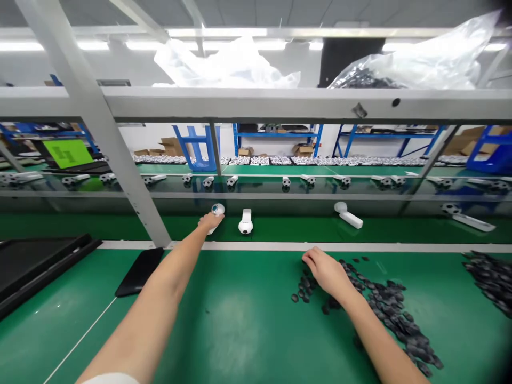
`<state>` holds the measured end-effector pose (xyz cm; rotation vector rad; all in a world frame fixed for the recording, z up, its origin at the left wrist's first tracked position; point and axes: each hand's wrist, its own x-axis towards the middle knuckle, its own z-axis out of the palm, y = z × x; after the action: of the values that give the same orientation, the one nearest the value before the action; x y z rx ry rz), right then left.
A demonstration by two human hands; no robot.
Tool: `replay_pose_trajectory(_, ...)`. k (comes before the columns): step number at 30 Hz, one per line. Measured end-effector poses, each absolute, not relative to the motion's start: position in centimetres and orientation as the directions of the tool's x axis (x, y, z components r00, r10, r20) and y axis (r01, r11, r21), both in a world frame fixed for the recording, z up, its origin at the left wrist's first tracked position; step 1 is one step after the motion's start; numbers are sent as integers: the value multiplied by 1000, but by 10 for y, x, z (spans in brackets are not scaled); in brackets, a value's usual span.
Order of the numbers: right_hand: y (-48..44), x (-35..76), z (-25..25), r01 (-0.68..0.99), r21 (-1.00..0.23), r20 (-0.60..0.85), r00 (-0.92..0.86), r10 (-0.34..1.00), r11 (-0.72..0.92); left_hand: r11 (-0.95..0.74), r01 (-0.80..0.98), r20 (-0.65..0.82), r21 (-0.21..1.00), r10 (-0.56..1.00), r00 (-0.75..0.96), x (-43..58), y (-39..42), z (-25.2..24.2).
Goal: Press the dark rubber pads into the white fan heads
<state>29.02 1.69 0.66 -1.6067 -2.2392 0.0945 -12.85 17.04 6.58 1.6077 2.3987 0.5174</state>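
On the green conveyor strip, my left hand [210, 220] is closed around a white handheld device with a round head [218, 209]; my fingers hide most of its handle. Just to the right of it lies a similar white device [246, 221], its patterned ball end toward me. My right hand [326, 269] is over the green worktop, thumb and fingers pinched together at the upper left edge of a scattered pile of small flat black pieces [394, 301]. What sits between those fingertips is too small to make out.
Farther right on the strip are more white devices [349, 215]. A black phone-like slab [139, 272] lies beside a black tray [40, 261] on the left. A slanted grey post [116, 144] rises near my left arm. Another dark pile [490, 280] is at the right.
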Motion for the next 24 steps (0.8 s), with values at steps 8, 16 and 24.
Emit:
replay_pose_trajectory(8, 15, 298, 10, 804, -450, 314, -264, 912, 388, 156, 675, 22, 721, 969, -248, -97, 156, 80)
replay_pose_trajectory(16, 6, 278, 11, 723, -527, 287, -343, 894, 447, 14, 226, -12, 974, 1000, -8, -58, 31, 61)
replay_pose_trajectory(24, -13, 247, 7, 645, -561, 308, -420, 854, 519, 71, -221, -15, 973, 969, 246, -62, -72, 44)
